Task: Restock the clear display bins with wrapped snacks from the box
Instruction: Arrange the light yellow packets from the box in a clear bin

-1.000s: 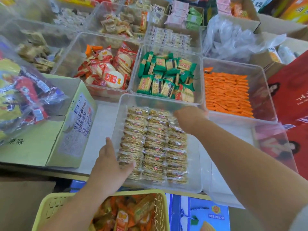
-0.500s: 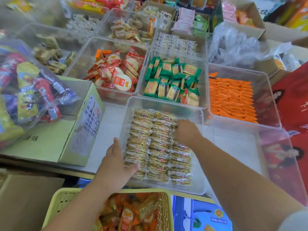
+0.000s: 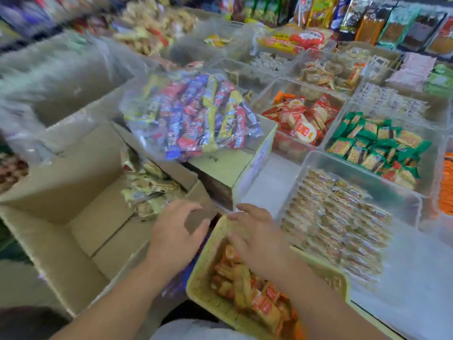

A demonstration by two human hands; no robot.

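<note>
Fingers [image 3: 182,205] of the left hand [image 3: 175,235] are spread, holding nothing, at the rim of the open brown cardboard box [image 3: 81,192]. The right hand [image 3: 259,239], loosely spread and also empty, hovers over the yellow plastic basket [image 3: 196,278]. The pale wrapped snacks [image 3: 147,187] lie in the box's far corner. This looks like the reach for another load. The next move calls for gathering a handful and carrying it to the clear plastic bin [image 3: 367,179] on the white bench [image 3: 416,278].

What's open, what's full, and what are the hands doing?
Brown cardboard box: flaps open, few wrapped snacks in its far corner.
Clear plastic bin of beige wrapped snacks: open-topped, filled in rows.
Yellow plastic basket: partly filled with orange packets.
Clear bag of colourful snacks: lying on a green carton.
Left hand: empty, fingers loosely spread above the box's edge.
Right hand: empty, fingers relaxed over the basket.
</note>
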